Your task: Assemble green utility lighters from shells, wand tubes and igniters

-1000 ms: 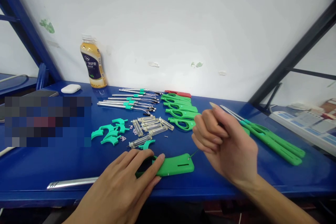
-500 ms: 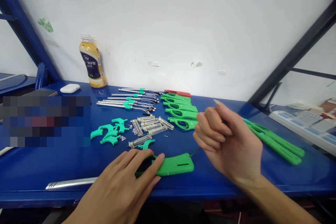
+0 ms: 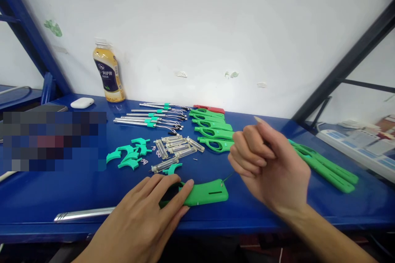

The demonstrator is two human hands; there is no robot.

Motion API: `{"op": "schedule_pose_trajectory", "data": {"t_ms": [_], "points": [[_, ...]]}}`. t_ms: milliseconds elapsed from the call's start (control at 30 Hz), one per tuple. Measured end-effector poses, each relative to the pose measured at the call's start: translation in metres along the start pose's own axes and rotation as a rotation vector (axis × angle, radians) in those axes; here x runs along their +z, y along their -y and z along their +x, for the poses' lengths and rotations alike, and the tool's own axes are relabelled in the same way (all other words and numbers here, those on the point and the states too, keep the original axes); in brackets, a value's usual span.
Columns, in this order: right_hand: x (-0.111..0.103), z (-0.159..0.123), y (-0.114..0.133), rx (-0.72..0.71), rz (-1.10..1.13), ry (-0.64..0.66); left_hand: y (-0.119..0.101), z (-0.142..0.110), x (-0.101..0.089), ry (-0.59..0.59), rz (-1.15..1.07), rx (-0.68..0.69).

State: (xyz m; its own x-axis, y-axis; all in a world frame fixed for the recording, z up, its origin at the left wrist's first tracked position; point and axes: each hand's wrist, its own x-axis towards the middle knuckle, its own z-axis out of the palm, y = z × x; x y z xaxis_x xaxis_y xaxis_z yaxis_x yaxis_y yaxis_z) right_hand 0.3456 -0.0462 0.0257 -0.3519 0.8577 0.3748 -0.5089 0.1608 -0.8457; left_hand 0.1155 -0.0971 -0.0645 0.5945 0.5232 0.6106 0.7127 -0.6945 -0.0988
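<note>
My left hand (image 3: 145, 209) presses a green long-reach lighter (image 3: 208, 193) onto the table near its front edge. Its fingers wrap over the trigger loop, and a silver tube (image 3: 84, 214) sticks out to the left of the hand. My right hand (image 3: 268, 164) is closed in a fist, raised to the right of the lighter. From under the fist a thin dark rod (image 3: 228, 178) slants down to the handle's far right corner. The fist hides the rod's other end, so its kind does not show.
Behind lie clear fuel tanks (image 3: 179, 148), teal triggers (image 3: 128, 158), silver tubes with wires (image 3: 135, 121) and green lighter handles (image 3: 212, 132). More green handles (image 3: 330, 168) lie at right. A bottle (image 3: 108, 74) and white case (image 3: 82, 103) stand at back left.
My right hand has shifted very slightly to the right. My left hand and the lighter stay in place.
</note>
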Motion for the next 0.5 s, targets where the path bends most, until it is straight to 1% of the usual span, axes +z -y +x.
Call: {"op": "schedule_pose_trajectory", "data": {"t_ms": [200,367,500], "points": [[-0.0009,0.0008,-0.0006,0.048,0.013,-0.003,0.0005,0.0031,-0.0008,-0.014,0.000,0.000],[0.0018,0.0008,0.0012,0.000,-0.002,-0.008,0.0008,0.0014,-0.0002,0.008,-0.003,-0.005],[0.0028,0.0005,0.0013,0.017,-0.026,-0.003,0.0008,-0.0002,0.0004,0.013,0.004,-0.008]]}}
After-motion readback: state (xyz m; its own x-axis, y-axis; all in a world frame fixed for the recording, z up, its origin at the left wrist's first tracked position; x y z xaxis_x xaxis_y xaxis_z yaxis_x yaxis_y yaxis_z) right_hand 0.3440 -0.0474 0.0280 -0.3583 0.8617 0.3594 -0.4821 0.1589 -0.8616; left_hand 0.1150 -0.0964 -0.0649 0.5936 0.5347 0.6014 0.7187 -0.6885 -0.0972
